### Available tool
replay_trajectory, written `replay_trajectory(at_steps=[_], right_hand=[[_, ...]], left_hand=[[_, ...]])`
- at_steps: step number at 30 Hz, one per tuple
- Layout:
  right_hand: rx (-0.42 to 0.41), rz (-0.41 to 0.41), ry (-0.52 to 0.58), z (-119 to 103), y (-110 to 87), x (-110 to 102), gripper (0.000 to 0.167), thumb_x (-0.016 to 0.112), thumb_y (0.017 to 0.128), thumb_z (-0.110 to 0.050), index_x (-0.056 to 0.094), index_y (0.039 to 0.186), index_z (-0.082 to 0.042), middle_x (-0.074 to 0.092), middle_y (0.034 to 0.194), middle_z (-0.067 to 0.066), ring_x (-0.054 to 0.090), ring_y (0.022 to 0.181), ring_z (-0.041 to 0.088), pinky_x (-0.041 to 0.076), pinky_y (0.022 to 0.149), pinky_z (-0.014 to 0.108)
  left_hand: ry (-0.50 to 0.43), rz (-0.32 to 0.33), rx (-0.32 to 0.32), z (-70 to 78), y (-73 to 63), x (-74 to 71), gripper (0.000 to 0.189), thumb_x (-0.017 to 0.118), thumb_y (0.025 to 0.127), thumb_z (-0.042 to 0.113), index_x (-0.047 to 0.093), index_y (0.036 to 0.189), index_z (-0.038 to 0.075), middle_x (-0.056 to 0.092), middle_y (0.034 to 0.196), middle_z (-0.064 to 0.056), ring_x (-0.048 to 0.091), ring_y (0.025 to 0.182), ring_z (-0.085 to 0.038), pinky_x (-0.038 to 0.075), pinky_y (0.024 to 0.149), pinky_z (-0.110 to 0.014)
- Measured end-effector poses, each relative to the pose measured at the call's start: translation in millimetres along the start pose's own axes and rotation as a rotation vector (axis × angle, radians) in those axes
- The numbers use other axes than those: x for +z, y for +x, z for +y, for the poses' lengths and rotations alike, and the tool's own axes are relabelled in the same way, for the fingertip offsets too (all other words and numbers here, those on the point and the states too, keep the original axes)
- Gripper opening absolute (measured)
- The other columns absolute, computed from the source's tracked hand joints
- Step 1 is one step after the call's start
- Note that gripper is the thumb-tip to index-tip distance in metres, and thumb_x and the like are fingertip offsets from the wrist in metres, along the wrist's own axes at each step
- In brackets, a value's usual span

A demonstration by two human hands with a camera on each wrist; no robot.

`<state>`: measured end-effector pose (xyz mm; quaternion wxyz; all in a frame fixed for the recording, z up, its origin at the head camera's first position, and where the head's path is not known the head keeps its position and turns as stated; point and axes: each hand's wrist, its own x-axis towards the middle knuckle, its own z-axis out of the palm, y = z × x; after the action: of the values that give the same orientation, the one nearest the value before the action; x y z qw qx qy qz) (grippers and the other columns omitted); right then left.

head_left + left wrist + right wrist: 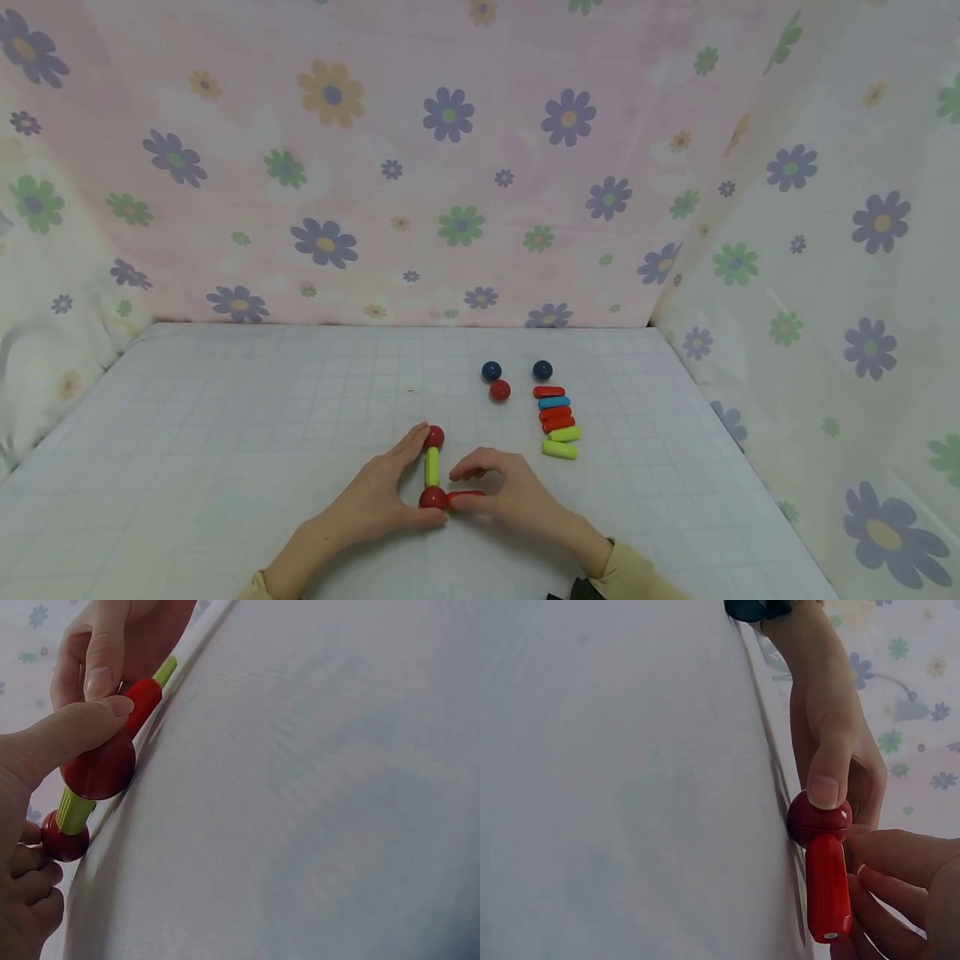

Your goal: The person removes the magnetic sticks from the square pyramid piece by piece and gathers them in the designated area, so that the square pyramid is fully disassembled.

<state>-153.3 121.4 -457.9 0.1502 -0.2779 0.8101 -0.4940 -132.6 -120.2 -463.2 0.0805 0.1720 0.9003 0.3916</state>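
My left hand (378, 492) spans a joined piece of two red balls with a yellow-green rod (432, 467) between them. Its thumb presses the near red ball (432, 498), while the fingertips touch the far red ball (434, 437). From the near ball a red rod (828, 889) sticks out to the right, its end touching the ball. Close beside that rod is my right hand (517, 492), fingers bent loosely and thumb low by the rod. In the right wrist view the rod's front face is uncovered, with the right fingers behind it.
Right of the hands lie several loose rods: red ones (555, 413), a blue one (554, 402) and yellow-green ones (559, 450). Behind them are two dark blue balls (542, 370) and a red ball (499, 390). Flowered cloth (450, 167) encloses the white table (225, 400) at back and sides.
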Motion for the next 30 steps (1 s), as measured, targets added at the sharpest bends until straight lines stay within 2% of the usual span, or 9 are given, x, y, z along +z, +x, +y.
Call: replay_trajectory(at_steps=[6, 12, 17, 30], right_hand=[[-0.057, -0.008, -0.029, 6.5, 0.0, 7.3, 0.028, 0.078, 0.088, -0.024, 0.071, 0.115, -0.02, 0.07, 0.108, -0.008, 0.063, 0.099, 0.01, 0.054, 0.091, 0.024], [-0.095, 0.004, -0.077, 10.9, 0.0, 10.9, 0.023, 0.077, 0.088, -0.028, 0.072, 0.111, -0.027, 0.069, 0.105, -0.013, 0.059, 0.097, 0.007, 0.054, 0.087, 0.024], [-0.112, 0.008, -0.117, 11.7, 0.6, 11.6, 0.02, 0.076, 0.089, -0.032, 0.072, 0.108, -0.031, 0.069, 0.103, -0.015, 0.058, 0.096, 0.006, 0.053, 0.085, 0.023], [-0.122, 0.002, -0.132, 14.1, 1.2, 12.2, 0.02, 0.074, 0.09, -0.035, 0.072, 0.109, -0.03, 0.07, 0.102, -0.014, 0.058, 0.094, 0.005, 0.053, 0.083, 0.022]], left_hand=[[0.001, -0.005, -0.009, 0.0, 0.7, 0.1, 0.113, 0.08, 0.071, 0.065, 0.029, 0.158, 0.014, 0.028, 0.165, 0.001, 0.032, 0.149, -0.024, 0.041, 0.112, -0.054], [-0.004, -0.011, -0.01, 0.7, 0.6, -0.1, 0.114, 0.08, 0.071, 0.065, 0.029, 0.158, 0.014, 0.027, 0.165, 0.001, 0.032, 0.149, -0.025, 0.039, 0.113, -0.055], [-0.005, -0.013, -0.006, 0.6, 0.4, 0.0, 0.114, 0.08, 0.071, 0.065, 0.028, 0.158, 0.013, 0.027, 0.165, 0.001, 0.032, 0.149, -0.025, 0.039, 0.113, -0.056], [-0.009, -0.017, -0.025, 0.7, 0.9, -0.6, 0.115, 0.08, 0.071, 0.065, 0.028, 0.159, 0.014, 0.026, 0.165, 0.001, 0.032, 0.149, -0.026, 0.038, 0.112, -0.058]])
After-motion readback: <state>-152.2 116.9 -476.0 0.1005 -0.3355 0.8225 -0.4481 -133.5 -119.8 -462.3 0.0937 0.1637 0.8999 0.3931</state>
